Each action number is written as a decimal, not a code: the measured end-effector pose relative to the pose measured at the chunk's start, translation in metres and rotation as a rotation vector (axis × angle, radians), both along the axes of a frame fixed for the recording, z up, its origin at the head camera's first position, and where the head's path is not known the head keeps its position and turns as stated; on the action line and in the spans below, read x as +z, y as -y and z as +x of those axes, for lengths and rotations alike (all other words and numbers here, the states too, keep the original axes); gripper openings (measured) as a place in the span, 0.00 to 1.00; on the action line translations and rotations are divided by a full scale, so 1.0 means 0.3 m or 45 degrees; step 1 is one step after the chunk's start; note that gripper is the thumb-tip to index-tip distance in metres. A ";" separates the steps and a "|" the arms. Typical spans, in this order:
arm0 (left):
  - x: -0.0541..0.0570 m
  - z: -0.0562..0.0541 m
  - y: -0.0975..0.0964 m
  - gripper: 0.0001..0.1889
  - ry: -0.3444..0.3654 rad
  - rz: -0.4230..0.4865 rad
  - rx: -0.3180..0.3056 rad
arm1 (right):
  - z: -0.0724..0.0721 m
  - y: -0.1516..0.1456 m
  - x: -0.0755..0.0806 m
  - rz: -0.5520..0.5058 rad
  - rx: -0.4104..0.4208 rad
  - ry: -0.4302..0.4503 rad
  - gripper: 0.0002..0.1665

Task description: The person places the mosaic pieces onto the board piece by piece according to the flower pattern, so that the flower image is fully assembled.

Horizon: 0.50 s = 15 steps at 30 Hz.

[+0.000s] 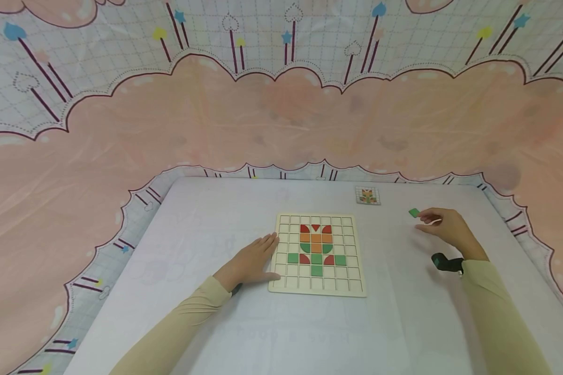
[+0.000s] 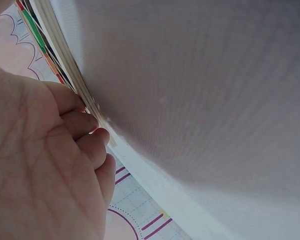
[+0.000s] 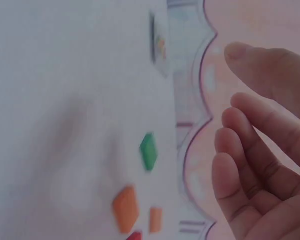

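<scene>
A square wooden grid board (image 1: pixel 359 250) lies on the white table. In its cells, red, orange and green tiles form a flower pattern (image 1: pixel 316 247). My left hand (image 1: pixel 251 260) rests along the board's left edge, fingers near the upper part and thumb at the lower part. Off to the right, my right hand (image 1: pixel 445 226) hovers above the table with thumb and fingers apart and nothing between them. A green tile (image 3: pixel 148 151) lies on the table just beyond its fingertips; in the head view that green tile (image 1: pixel 414 213) appears beside them.
A small picture card (image 1: pixel 368 196) with a similar flower lies near the far edge. The right wrist view shows an orange tile (image 3: pixel 125 209), a smaller orange piece (image 3: pixel 155 220) and a red piece (image 3: pixel 134 236); the hand hides these in the head view. A patterned cloth (image 1: pixel 281 120) surrounds the table.
</scene>
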<state>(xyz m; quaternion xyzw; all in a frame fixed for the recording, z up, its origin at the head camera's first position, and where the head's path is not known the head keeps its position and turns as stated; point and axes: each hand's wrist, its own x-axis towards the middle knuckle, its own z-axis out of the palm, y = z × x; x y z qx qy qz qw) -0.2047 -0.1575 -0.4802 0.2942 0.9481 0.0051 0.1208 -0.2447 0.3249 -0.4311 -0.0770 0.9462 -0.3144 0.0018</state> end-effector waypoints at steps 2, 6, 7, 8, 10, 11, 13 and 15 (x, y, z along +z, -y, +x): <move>0.001 0.000 0.000 0.51 0.002 0.003 0.002 | 0.002 -0.033 -0.016 -0.027 -0.058 0.013 0.25; 0.004 0.002 0.000 0.51 0.008 0.012 0.005 | 0.006 -0.081 -0.052 -0.034 -0.132 0.037 0.27; 0.005 0.002 0.000 0.51 0.010 0.014 0.004 | 0.006 -0.089 -0.060 -0.029 -0.145 0.051 0.27; 0.007 0.003 0.000 0.51 0.010 0.014 0.004 | 0.007 -0.094 -0.065 -0.023 -0.157 0.067 0.27; 0.009 0.004 -0.001 0.51 0.009 0.009 0.001 | 0.005 -0.104 -0.076 -0.017 -0.175 0.095 0.27; 0.009 0.004 -0.001 0.51 0.009 0.008 0.001 | 0.004 -0.107 -0.081 -0.019 -0.183 0.103 0.27; 0.010 0.005 0.000 0.51 0.010 0.007 0.001 | -0.002 -0.115 -0.091 -0.010 -0.197 0.103 0.26; 0.011 0.006 0.000 0.51 0.011 0.006 0.002 | -0.011 -0.123 -0.104 0.003 -0.211 0.107 0.25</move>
